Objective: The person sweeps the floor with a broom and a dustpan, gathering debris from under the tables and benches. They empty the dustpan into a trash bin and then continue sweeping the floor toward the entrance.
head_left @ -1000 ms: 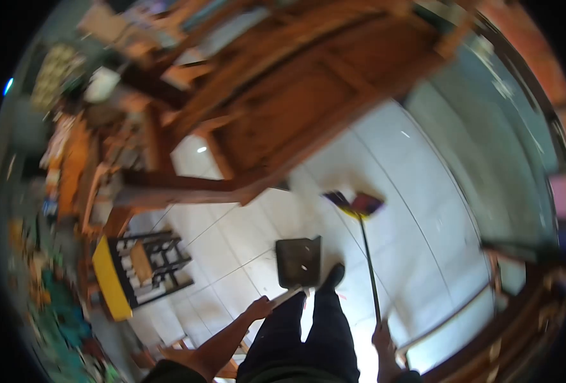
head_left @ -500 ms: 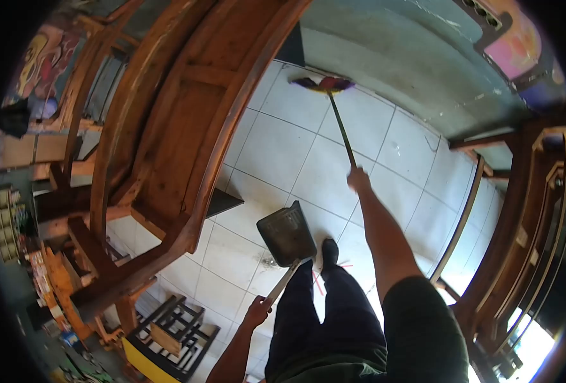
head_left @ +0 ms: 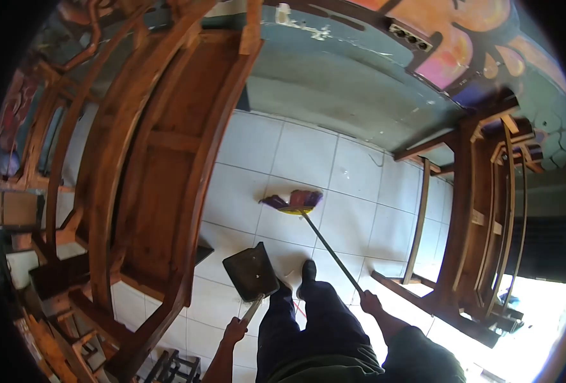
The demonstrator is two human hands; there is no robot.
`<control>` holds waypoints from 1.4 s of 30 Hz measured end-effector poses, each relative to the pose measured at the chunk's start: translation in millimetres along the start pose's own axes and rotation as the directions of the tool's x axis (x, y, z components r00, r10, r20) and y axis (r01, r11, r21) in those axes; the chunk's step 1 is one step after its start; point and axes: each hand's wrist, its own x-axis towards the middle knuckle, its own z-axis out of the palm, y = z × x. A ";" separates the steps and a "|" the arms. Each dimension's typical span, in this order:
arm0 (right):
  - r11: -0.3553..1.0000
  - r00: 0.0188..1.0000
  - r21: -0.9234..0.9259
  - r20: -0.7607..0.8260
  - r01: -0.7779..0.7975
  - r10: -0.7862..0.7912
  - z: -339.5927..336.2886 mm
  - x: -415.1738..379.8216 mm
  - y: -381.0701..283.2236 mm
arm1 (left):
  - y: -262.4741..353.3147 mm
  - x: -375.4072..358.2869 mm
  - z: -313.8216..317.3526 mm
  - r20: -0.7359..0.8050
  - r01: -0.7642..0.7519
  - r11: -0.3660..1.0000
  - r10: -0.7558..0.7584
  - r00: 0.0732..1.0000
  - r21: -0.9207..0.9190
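My left hand (head_left: 235, 331) is closed around the pale handle of a dark dustpan (head_left: 250, 271), which rests on or just above the tiles left of my feet. A few small light specks lie in its pan. My right hand (head_left: 370, 302) grips the thin dark green stick of a broom (head_left: 294, 201). The broom head, with purple and reddish bristles and a yellow edge, is on the floor ahead of my feet, to the upper right of the dustpan and apart from it.
Wooden benches (head_left: 168, 153) stand along the left, and more wooden furniture (head_left: 465, 223) is on the right. A grey-green wall (head_left: 334, 83) with a painted mural closes off the far side. White floor tiles (head_left: 308, 153) lie between, with a small white bit near the wall.
The broom head has come from beside the wall toward my feet, and my right hand has drawn back with the stick. The dustpan stays in my left hand; the view has shifted.
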 end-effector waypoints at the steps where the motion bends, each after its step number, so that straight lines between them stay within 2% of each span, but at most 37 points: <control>1: 0.986 0.994 0.125 0.008 -0.108 0.108 -8.6 -15.2 -4.6 | 8.5 -1.4 -3.2 -0.029 -0.041 0.998 0.042 0.999 0.044; 2: 0.946 0.977 0.248 0.033 -0.211 0.209 -16.3 -27.0 -11.5 | 14.9 -1.4 -6.0 -0.058 -0.075 0.993 0.080 0.995 0.089; 4: 0.918 0.971 0.322 0.027 -0.232 0.236 -28.3 -30.7 -19.0 | 15.9 13.0 -4.3 -0.042 -0.045 0.994 0.049 0.998 0.096; 6: 0.835 0.931 0.459 -0.045 -0.302 0.362 -29.4 -13.6 -15.5 | 22.2 23.3 -3.9 -0.040 -0.113 0.982 0.120 0.992 0.152; 8: 0.789 0.892 0.523 -0.112 -0.322 0.438 -35.7 22.7 -11.4 | 48.6 22.4 -6.7 -0.045 -0.092 0.976 0.103 0.994 0.199; 10: 0.921 0.896 0.377 -0.371 -0.096 0.245 -26.9 72.5 13.3 | 83.5 14.3 -9.5 -0.075 0.029 0.986 -0.017 0.997 0.163; 11: 0.883 0.891 0.436 -0.311 -0.176 0.331 -7.8 115.0 38.4 | 87.6 19.1 -5.9 -0.073 0.029 0.984 -0.016 0.997 0.176; 12: 0.906 0.886 0.388 -0.345 -0.167 0.311 -43.0 129.6 31.9 | 97.6 22.6 -5.0 -0.077 0.030 0.980 -0.015 0.997 0.198; 13: 0.859 0.826 0.496 -0.425 -0.129 0.369 -57.5 150.3 33.1 | 107.3 24.4 -4.2 -0.062 0.035 0.975 -0.022 0.998 0.218; 14: 0.731 0.786 0.660 -0.354 -0.173 0.507 -58.2 186.4 44.4 | 116.2 23.8 -2.0 -0.048 0.042 0.971 -0.032 0.998 0.234; 15: 0.704 0.839 0.702 -0.319 -0.103 0.441 -65.6 211.2 56.7 | 130.9 20.2 -0.1 -0.054 0.048 0.967 -0.035 0.998 0.251; 16: 0.456 0.844 0.827 0.040 -0.328 0.536 -129.5 200.4 40.4 | 151.6 15.1 1.7 -0.052 0.045 0.958 -0.032 0.998 0.283; 17: 0.544 0.842 0.754 0.022 -0.368 0.539 -116.8 232.2 58.3 | 169.3 12.1 4.9 -0.048 0.044 0.949 -0.031 0.998 0.313; 18: 0.532 0.842 0.761 0.036 -0.372 0.539 -118.1 230.9 61.8 | 181.9 12.7 9.9 -0.054 0.052 0.944 -0.037 0.998 0.327; 20: 0.677 0.880 0.655 -0.037 -0.337 0.473 -111.8 216.6 60.7 | 197.4 16.3 13.8 -0.024 0.018 0.932 -0.010 1.000 0.363; 21: 0.969 0.994 0.247 -0.098 -0.024 0.049 -51.5 224.1 90.4 | 205.3 14.9 16.7 -0.025 0.018 0.930 -0.009 1.000 0.368; 22: 0.933 0.978 0.340 -0.119 -0.120 0.169 14.6 216.2 101.6 | 216.2 14.6 19.1 -0.024 -0.007 0.920 0.018 1.000 0.393; 23: 0.946 0.988 0.299 -0.058 -0.123 0.146 24.7 172.8 97.1 | 226.6 14.7 23.1 -0.020 -0.033 0.910 0.045 0.999 0.414; 24: 0.984 0.986 0.179 -0.157 -0.027 0.056 64.1 131.6 103.0 | 235.5 13.7 26.4 -0.021 -0.038 0.912 0.051 0.999 0.409; 25: 0.996 0.947 -0.025 -0.309 0.086 -0.090 101.6 88.0 113.1 | 242.2 8.9 31.0 -0.012 -0.049 0.905 0.060 0.998 0.423; 26: 0.990 0.965 -0.044 -0.225 0.132 -0.138 120.3 50.0 118.8 | 245.5 6.8 33.5 -0.006 -0.057 0.899 0.066 0.998 0.435; 27: 0.993 0.996 0.102 -0.066 0.060 -0.054 100.1 12.9 110.5 | 249.1 7.2 35.2 -0.017 -0.047 0.906 0.060 0.998 0.421; 29: 0.984 0.997 0.177 0.079 -0.013 -0.001 86.0 -31.1 111.3 | 251.8 6.2 36.5 0.009 0.004 0.904 -0.009 1.000 0.428; 30: 0.990 0.999 0.137 0.035 0.031 -0.036 82.5 -41.3 118.0 | 246.7 13.7 37.2 -0.050 0.036 0.927 -0.019 0.999 0.373; 31: 0.978 0.997 0.203 -0.069 0.057 -0.044 54.3 -45.6 114.8 | 234.3 23.8 35.1 0.013 -0.133 0.836 0.149 0.989 0.533; 32: 0.936 0.954 0.276 -0.264 0.217 -0.143 55.8 -44.5 125.5 | 221.7 22.5 30.3 0.106 -0.269 0.679 0.272 0.956 0.683; 34: 0.962 0.985 0.255 -0.161 0.095 -0.054 48.1 -28.6 126.1 | 230.9 17.5 24.8 -0.093 0.005 0.847 0.052 0.994 0.531; 36: 0.974 0.993 0.223 -0.100 -0.042 0.066 22.6 2.3 115.3 | 229.8 18.7 12.5 -0.072 0.056 0.883 -0.025 0.997 0.466; 38: 0.984 0.915 0.007 -0.370 0.178 -0.162 -8.0 34.5 98.0 | 219.6 21.2 9.9 -0.115 0.043 0.868 0.016 0.993 0.495; 40: 0.978 0.921 -0.020 -0.332 0.209 -0.204 -33.5 76.6 80.8 | 204.5 23.5 7.5 -0.128 0.055 0.882 0.006 0.992 0.468; 42: 0.980 0.994 0.184 -0.095 0.075 -0.058 -38.9 125.5 61.1 | 167.2 36.9 5.3 -0.146 0.032 0.895 0.037 0.989 0.444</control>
